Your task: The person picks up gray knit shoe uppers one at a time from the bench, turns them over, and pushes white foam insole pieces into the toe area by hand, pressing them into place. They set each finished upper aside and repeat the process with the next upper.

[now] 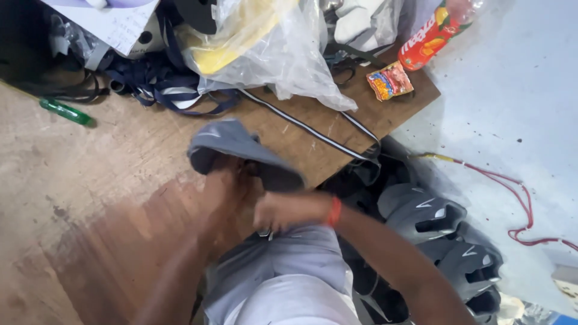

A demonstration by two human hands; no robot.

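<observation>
Bare tabletop [72, 180] lies open leftward; plastic bags [265, 48] and navy straps [156, 81] crowd the far edge.

Both forearms rise from the lower edge of the view and meet near the middle. The left hand [224, 180] reaches furthest forward, wrist bent, its fingers curled under and closed in a grip (motion blur smears the knuckles, so single fingers cannot be told apart). The right hand [283, 210] lies just beside it, touching or nearly so, also closed, back of the hand upward. The right forearm runs diagonally down to the right; an orange band circles its wrist.
</observation>
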